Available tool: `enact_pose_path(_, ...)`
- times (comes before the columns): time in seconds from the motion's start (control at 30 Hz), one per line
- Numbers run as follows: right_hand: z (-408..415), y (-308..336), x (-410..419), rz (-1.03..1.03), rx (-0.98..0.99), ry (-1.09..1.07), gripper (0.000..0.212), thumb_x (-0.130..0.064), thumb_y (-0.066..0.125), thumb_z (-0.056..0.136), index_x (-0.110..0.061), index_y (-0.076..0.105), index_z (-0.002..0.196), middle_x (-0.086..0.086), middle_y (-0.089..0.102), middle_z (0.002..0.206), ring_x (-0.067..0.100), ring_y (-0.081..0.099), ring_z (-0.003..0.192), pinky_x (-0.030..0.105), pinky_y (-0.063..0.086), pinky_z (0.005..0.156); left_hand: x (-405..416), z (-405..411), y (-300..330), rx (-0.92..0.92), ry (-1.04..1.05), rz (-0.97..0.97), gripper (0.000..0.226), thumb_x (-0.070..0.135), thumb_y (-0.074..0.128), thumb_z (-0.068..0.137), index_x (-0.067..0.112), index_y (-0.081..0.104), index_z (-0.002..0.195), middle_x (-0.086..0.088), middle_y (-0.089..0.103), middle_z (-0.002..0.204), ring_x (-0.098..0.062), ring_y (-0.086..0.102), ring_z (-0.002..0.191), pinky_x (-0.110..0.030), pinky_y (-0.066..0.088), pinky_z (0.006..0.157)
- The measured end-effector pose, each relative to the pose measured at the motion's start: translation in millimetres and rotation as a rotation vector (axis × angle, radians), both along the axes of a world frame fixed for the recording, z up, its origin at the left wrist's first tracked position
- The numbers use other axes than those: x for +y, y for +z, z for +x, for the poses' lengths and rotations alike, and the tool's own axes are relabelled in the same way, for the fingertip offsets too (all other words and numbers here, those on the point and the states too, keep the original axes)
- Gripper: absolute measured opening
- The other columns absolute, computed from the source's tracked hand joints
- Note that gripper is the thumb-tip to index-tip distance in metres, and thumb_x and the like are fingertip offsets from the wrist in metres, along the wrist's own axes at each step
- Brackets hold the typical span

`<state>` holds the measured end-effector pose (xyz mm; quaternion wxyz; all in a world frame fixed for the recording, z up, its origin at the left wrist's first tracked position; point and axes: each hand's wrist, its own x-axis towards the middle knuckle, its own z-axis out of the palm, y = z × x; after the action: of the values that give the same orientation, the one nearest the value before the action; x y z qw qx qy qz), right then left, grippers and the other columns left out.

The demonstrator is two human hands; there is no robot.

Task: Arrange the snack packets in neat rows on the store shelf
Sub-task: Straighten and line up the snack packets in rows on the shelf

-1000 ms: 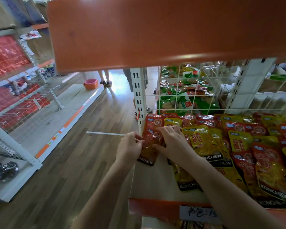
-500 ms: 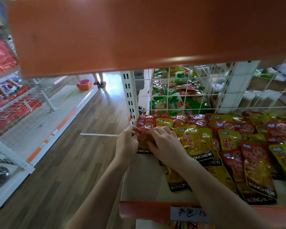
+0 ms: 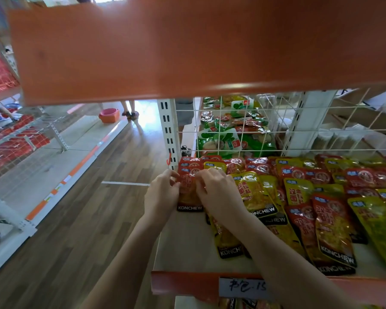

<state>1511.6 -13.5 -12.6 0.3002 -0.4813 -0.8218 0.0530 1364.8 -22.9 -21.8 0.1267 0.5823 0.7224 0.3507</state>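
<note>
Here, both hands meet on one red snack packet (image 3: 188,192) at the shelf's (image 3: 187,246) far left end. The left hand (image 3: 162,194) pinches its left edge with curled fingers; the right hand (image 3: 218,195) grips its right edge, fingers bent over it. The packet lies flat, its black band toward the shelf's front lip. To its right the shelf holds overlapping red and yellow packets (image 3: 325,208) in loose rows. Behind the wire grid (image 3: 276,128) sit green bags (image 3: 223,141).
</note>
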Motion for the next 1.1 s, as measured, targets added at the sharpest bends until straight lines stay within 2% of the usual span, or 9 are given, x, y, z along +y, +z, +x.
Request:
enact_pose_path(0.1,10.2,17.9,13.8,-0.154,0.193,-0.059,0.025,-0.015,0.047,0.095,-0.007,0.059,0.116,0.003,0.064,0.101,0.006,0.056,0.072,0.013,0.046,0.061,2.2,5.0,10.0,0.078,0.022,0.068,0.016,0.015,0.055,0.09,0.015,0.061,0.106,-0.003,0.064,0.099,-0.02,0.06,0.09,-0.043,0.055,0.075)
enact_pose_path(0.17,24.7,24.5,25.2,-0.22,0.225,-0.111,0.026,-0.01,0.051,0.094,-0.003,0.057,0.118,0.006,0.064,0.098,0.005,0.055,0.065,0.011,0.042,0.05,3.0,15.9,18.4,0.098,0.009,0.11,0.018,0.013,0.054,0.091,0.012,0.06,0.109,-0.004,0.063,0.101,-0.018,0.059,0.091,-0.038,0.054,0.076)
enact_pose_path(0.23,39.8,24.3,35.5,-0.261,0.179,-0.162,0.027,-0.01,0.052,0.094,-0.001,0.056,0.118,0.01,0.063,0.102,0.013,0.059,0.075,0.014,0.046,0.057,4.1,31.5,23.7,0.094,-0.02,0.126,0.017,0.013,0.052,0.093,0.014,0.06,0.107,0.0,0.062,0.096,-0.012,0.058,0.083,-0.03,0.053,0.071)
enact_pose_path(0.3,48.6,20.6,44.6,-0.305,0.09,-0.182,0.029,-0.014,0.054,0.093,0.001,0.056,0.118,0.013,0.062,0.106,0.021,0.059,0.091,0.028,0.052,0.075,6.6,48.5,24.5,0.077,-0.053,0.117,0.016,0.016,0.048,0.094,0.016,0.059,0.106,0.006,0.062,0.089,-0.008,0.058,0.073,-0.026,0.052,0.062)
enact_pose_path(0.4,49.5,18.9,52.9,-0.367,-0.037,-0.16,0.035,-0.024,0.056,0.093,-0.002,0.053,0.12,0.013,0.058,0.112,0.026,0.053,0.106,0.038,0.047,0.091,11.8,71.6,17.5,0.086,-0.087,0.118,0.02,0.013,0.046,0.094,0.014,0.061,0.108,0.001,0.067,0.09,-0.013,0.063,0.071,-0.024,0.05,0.054)
enact_pose_path(0.57,43.8,15.1,58.5,-0.447,-0.174,-0.125,0.052,-0.036,0.057,0.091,-0.008,0.042,0.133,0.011,0.05,0.133,0.03,0.04,0.126,0.046,0.037,0.105,15.9,83.8,-5.5,0.168,-0.049,0.136,0.021,0.016,0.046,0.093,0.013,0.06,0.108,-0.002,0.064,0.099,-0.018,0.058,0.095,-0.031,0.049,0.087)
enact_pose_path(0.7,42.9,10.5,60.6,-0.398,-0.204,-0.145,0.053,-0.036,0.061,0.089,-0.009,0.044,0.13,0.011,0.049,0.131,0.03,0.039,0.126,0.047,0.035,0.105,12.3,80.8,-17.5,0.195,-0.056,0.141,0.025,0.022,0.05,0.094,0.017,0.058,0.117,0.0,0.062,0.113,-0.018,0.053,0.109,-0.032,0.041,0.099)
enact_pose_path(0.9,41.9,10.7,67.2,-0.428,-0.179,-0.153,0.045,-0.033,0.063,0.088,-0.008,0.048,0.121,0.014,0.05,0.121,0.032,0.043,0.118,0.046,0.04,0.099,8.9,79.5,-17.7,0.184,-0.095,0.141,0.027,0.017,0.05,0.094,0.015,0.057,0.119,-0.003,0.058,0.118,-0.018,0.049,0.113,-0.028,0.036,0.1)
enact_pose_path(1.1,49.3,18.9,69.1,-0.552,0.176,-0.092,0.034,-0.025,0.064,0.087,-0.009,0.048,0.113,0.008,0.056,0.103,0.021,0.056,0.093,0.036,0.052,0.081,5.0,78.7,-11.0,-0.017,-0.108,0.165,0.026,0.018,0.05,0.093,0.015,0.053,0.119,0.0,0.05,0.113,-0.009,0.039,0.104,-0.014,0.024,0.085)
